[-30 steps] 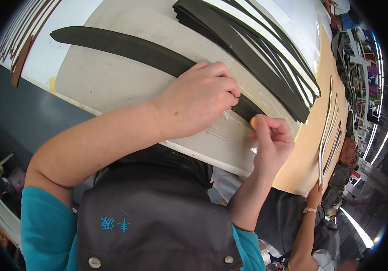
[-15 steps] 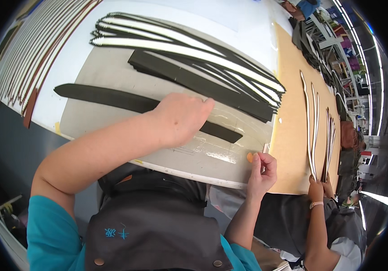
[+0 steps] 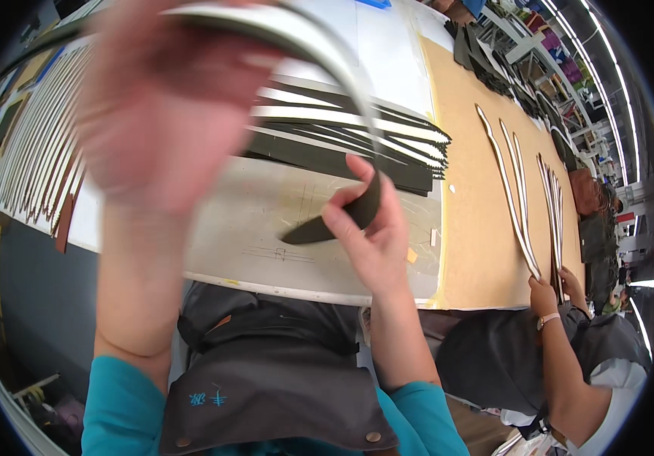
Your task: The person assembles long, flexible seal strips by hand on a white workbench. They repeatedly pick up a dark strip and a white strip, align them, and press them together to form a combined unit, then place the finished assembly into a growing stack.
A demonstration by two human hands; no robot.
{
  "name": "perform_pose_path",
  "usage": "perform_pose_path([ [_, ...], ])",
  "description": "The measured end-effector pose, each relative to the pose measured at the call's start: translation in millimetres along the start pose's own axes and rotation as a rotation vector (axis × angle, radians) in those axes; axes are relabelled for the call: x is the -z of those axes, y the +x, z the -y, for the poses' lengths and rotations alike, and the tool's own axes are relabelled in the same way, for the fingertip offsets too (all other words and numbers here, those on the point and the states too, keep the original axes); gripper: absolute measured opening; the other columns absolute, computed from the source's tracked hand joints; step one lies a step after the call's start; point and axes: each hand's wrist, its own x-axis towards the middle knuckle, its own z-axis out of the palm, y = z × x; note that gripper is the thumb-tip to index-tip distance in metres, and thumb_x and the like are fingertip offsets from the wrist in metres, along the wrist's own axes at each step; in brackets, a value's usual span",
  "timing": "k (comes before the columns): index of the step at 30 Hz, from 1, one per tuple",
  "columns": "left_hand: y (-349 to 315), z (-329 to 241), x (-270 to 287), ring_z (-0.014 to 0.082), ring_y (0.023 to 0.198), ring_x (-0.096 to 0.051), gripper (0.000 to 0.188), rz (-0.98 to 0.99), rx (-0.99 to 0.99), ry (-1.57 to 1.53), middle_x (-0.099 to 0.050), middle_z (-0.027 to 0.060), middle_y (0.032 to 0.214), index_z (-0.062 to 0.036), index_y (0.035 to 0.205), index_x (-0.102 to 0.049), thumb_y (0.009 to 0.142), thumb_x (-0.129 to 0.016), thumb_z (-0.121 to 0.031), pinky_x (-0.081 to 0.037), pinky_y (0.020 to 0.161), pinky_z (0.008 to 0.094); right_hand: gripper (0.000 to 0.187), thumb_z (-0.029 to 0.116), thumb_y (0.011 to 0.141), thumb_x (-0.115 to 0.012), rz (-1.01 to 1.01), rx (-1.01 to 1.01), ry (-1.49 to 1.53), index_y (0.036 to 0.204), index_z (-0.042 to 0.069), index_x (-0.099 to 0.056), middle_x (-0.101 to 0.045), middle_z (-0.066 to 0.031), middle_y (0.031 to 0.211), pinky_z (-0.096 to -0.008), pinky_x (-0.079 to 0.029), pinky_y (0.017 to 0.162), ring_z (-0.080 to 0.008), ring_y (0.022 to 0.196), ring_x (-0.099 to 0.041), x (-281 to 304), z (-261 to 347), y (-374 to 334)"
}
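Dark strip (image 3: 366,204), earlier flat on the table (image 3: 399,68), now arches above it, pale face exposed: right hand's (image 3: 382,239) grip pinched near one end; left hand's (image 3: 167,121) too blurred to tell.

Bright, fairly even light on the tabletop (image 3: 464,228); shadows faint. Lamps (image 3: 645,283) glare white along the far right, stretched into streaks. Floor (image 3: 46,296) at lower left runs dim. Left hand (image 3: 167,114) badly motion-blurred; raised part of the dark strip (image 3: 369,199) smears too. Right hand (image 3: 376,228) reads fairly crisp. Fisheye bends straight edges near the rim; corners fall black.
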Motion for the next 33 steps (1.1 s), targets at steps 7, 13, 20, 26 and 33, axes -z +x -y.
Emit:
perform_pose_path([
  [7,-143,-45,71,0.023,0.127,-0.058,0.066,-0.615,0.077,0.238,-0.046,0.028,0.152,0.0059,0.158,-0.027,0.102,-0.058,-0.007,-0.052,0.102,0.031,0.051,0.001,0.073,-0.087,0.063,0.254,-0.54,0.122,0.008,-0.074,-0.067,-0.0069,0.097,-0.0315,-0.052,0.083,-0.0224,0.093,-0.063,36,11,33],
  [13,-185,1,54,0.0119,0.074,-0.068,0.038,-0.945,0.706,0.526,-0.07,0.0205,0.12,0.0063,0.13,-0.061,0.108,-0.057,-0.024,-0.056,0.063,0.0261,0.053,0.013,0.074,-0.089,0.135,0.23,-0.834,0.125,0.01,-0.073,-0.071,-0.0095,0.116,-0.0406,-0.047,0.101,-0.031,0.112,-0.061,49,-33,-7],
  [20,-179,-11,43,0.0115,0.068,-0.068,0.022,-0.54,1.098,0.721,-0.076,0.0135,0.094,0.0035,0.104,-0.073,0.103,-0.061,-0.015,-0.054,0.056,0.0248,0.06,0.021,0.076,-0.087,0.006,0.173,-1.022,0.132,0.009,-0.067,-0.064,-0.0091,0.139,-0.0484,-0.039,0.11,-0.0293,0.122,-0.059,87,-42,-62],
  [26,-134,68,23,0.0323,0.134,-0.053,0.041,0.145,0.58,1.352,-0.06,0.0132,0.146,0.0002,0.131,-0.066,0.091,-0.068,-0.004,-0.042,0.112,0.0424,0.062,0.03,0.085,-0.082,0.01,0.028,-1.148,0.138,0.005,-0.063,-0.058,-0.0108,0.15,-0.0522,-0.028,0.121,-0.0302,0.138,-0.054,73,-26,-75],
  [33,-120,111,16,0.0371,0.142,-0.043,0.052,0.259,0.596,1.564,-0.053,0.0113,0.153,-0.0023,0.138,-0.061,0.087,-0.074,-0.008,-0.035,0.118,0.0465,0.064,0.028,0.088,-0.081,-0.08,-0.045,-1.086,0.142,0.002,-0.06,-0.056,-0.0148,0.152,-0.05,-0.025,0.123,-0.0307,0.146,-0.047,93,-34,-82],
])
